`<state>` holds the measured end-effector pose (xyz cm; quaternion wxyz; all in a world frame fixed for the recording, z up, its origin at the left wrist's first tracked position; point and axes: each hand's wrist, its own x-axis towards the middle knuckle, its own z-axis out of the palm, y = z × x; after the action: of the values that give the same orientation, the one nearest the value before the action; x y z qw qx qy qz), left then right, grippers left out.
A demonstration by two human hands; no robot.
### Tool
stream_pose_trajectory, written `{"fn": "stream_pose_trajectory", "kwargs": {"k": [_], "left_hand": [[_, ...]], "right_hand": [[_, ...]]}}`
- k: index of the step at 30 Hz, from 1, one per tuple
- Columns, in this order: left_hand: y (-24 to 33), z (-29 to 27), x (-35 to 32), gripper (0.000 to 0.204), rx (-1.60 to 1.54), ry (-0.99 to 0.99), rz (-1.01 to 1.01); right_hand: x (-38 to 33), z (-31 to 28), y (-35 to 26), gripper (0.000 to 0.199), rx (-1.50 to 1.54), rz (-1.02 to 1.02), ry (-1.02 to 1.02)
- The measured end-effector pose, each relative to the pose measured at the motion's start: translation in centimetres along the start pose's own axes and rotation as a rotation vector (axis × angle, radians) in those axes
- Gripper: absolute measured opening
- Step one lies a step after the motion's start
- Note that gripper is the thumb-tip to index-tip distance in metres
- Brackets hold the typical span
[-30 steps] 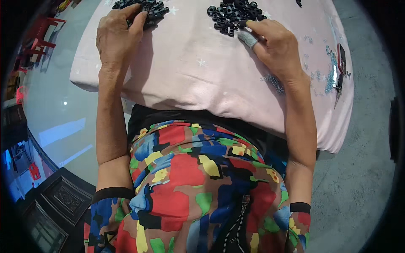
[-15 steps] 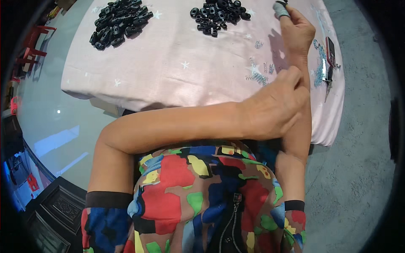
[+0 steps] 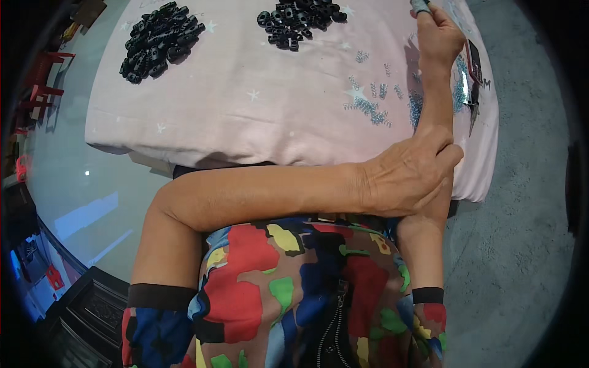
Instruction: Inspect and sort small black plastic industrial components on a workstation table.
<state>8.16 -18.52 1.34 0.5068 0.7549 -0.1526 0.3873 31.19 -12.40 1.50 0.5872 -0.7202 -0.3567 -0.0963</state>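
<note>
My left hand [image 3: 410,176] reaches across my body, its fingers curled around my right forearm [image 3: 437,113] below the wrist. My right hand [image 3: 440,42] is stretched out to the table's far right, its fingers bent together at the top edge of the picture. A greyish wrap [image 3: 421,6] covers one fingertip. Whatever those fingers hold, if anything, is cut off by the edge. Small metal springs [image 3: 369,110] lie scattered left of my right forearm, with a denser heap of springs [image 3: 416,109] partly behind it. More springs [image 3: 459,86] show on its other side.
On the pink star-patterned tablecloth [image 3: 215,122] are a large pile of black plastic parts [image 3: 161,44] and a smaller pile of black parts [image 3: 300,23]. A dark red-edged object [image 3: 474,61] and a pointed metal tool [image 3: 473,118] lie near the right edge. Red chairs [image 3: 46,92] stand left.
My left hand has slid along my right forearm, toward me and slightly right. The view has shifted a little. A black item seen at my right fingertips is now out of sight.
</note>
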Motion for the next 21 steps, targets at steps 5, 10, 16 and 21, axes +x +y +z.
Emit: {"fn": "stream_pose_trajectory", "kwargs": {"k": [5,10,16,21], "left_hand": [[1.9,-0.2,-1.2,0.045,-0.140,-0.308,-0.332],[0.2,-0.5,-0.8,0.048,0.064,0.021,-0.058],[0.0,-0.7,-1.3,0.050,-0.060,-0.076,-0.245],[0.7,-0.9,-1.4,0.049,-0.150,-0.261,-0.309]], "right_hand": [[-1.0,0.8,-2.5,0.019,-0.188,0.036,0.064],[0.3,0.4,-0.5,0.017,-0.160,-0.002,0.098],[-1.0,0.8,-3.5,0.017,-0.164,0.122,0.028],[-0.9,1.2,-2.4,0.017,-0.064,0.061,0.077]]}}
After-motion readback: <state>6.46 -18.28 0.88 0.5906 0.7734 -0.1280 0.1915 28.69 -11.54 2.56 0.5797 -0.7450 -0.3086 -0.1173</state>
